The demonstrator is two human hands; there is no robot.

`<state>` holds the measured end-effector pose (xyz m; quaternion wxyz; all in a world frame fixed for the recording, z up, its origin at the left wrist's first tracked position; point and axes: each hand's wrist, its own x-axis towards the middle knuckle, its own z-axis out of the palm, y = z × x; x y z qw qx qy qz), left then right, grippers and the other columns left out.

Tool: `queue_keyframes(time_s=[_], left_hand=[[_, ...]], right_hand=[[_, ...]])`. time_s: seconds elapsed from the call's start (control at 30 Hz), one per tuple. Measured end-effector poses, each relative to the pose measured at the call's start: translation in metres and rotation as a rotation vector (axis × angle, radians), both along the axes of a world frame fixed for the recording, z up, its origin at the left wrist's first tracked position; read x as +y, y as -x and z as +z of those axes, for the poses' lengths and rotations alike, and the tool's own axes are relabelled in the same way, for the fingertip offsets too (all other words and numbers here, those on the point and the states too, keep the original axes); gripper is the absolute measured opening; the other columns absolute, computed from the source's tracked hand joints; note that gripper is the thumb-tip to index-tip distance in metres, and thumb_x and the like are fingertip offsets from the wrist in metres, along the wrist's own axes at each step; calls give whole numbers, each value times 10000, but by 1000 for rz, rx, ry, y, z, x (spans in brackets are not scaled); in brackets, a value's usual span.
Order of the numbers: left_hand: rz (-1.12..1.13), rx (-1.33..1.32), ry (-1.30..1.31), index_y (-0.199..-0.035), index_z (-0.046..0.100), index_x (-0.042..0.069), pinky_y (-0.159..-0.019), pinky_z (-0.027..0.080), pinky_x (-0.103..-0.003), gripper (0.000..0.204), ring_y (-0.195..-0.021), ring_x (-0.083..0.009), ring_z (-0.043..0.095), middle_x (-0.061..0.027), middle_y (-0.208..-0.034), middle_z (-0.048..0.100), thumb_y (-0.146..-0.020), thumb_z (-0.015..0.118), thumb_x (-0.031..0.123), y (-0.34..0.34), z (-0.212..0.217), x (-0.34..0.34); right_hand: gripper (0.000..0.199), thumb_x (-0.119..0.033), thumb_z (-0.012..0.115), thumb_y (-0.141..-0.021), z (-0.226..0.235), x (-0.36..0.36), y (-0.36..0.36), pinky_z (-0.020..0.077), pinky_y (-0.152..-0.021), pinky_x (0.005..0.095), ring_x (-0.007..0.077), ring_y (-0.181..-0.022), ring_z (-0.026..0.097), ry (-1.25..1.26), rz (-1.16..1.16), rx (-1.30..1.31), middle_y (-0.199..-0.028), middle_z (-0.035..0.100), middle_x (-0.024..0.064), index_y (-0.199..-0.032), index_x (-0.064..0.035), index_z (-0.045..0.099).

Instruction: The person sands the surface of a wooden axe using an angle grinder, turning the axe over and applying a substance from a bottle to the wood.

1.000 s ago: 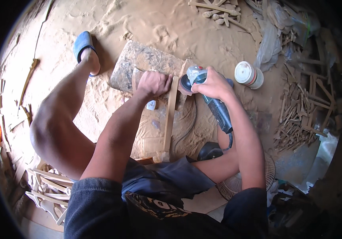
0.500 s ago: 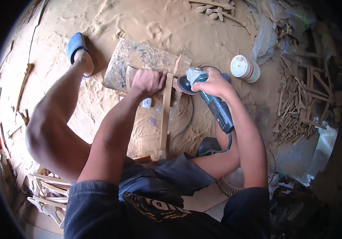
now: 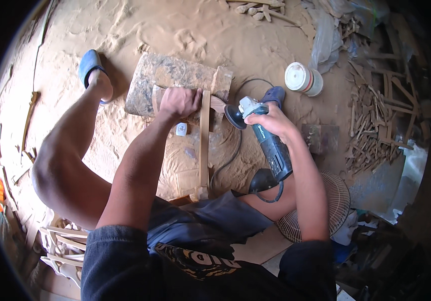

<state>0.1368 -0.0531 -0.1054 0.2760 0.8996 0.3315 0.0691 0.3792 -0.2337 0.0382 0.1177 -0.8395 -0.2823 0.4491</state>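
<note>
My left hand is closed in a fist over a pale wooden piece, pressing it down on a rough, stained block. The piece's narrow end sticks out to the right of a long pale strip, which runs from the block toward my lap. My right hand is wrapped round the head end of a teal and black angle grinder. The grinder's dark round disc is at the tip of the wooden piece; whether they touch I cannot tell.
A cord loops over the dusty floor. A white-lidded tub stands at the upper right, with a heap of wooden pieces beyond. Beside my right leg lies a round wire fan guard. More shaped wood is stacked at lower left.
The grinder has tilted and moved slightly toward me, its disc going from over the wooden piece's end to just at the tip. My left hand keeps its hold.
</note>
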Motion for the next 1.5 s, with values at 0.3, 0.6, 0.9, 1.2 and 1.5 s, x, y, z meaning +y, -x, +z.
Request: queue_keyframes(time_s=[0.3,0.6,0.9,1.2,1.5], left_hand=[[11,-31,-90,-809,757,91,-612,562,-529,566,-615,-430,686,-239,-649,676,-1125,461,455,-3,-17,0],[17,45,0,-717,739,78,-725,597,-511,650,-707,-415,726,-236,-715,718,-1122,435,485,0,-6,6],[-10,40,-15,-733,744,72,-735,591,-521,660,-735,-430,727,-239,-730,720,-1122,416,492,3,-14,7],[0,36,12,-744,749,86,-748,578,-519,630,-751,-423,727,-236,-731,718,-1125,413,460,3,6,5],[-16,-11,-47,-739,735,79,-710,564,-508,630,-710,-406,714,-215,-701,707,-1120,451,494,6,-10,5]], right_hand=[[789,-254,910,-757,11,-42,16,563,-944,384,231,-1035,718,-338,-201,-186,-1187,728,153,-1388,59,554],[897,-282,865,-814,-8,-39,109,574,-804,606,532,-938,724,-367,88,-695,-1036,739,325,-1553,-72,401],[974,-265,875,-808,-29,-30,144,593,-799,577,495,-990,729,-221,169,-675,-1256,693,310,-1627,-93,376],[1017,-281,884,-809,-35,-29,152,586,-811,593,508,-993,727,-194,183,-698,-1291,683,316,-1645,-100,334],[1017,-306,875,-828,-34,-27,158,587,-809,599,522,-967,726,-183,170,-691,-1229,689,331,-1652,-105,315]])
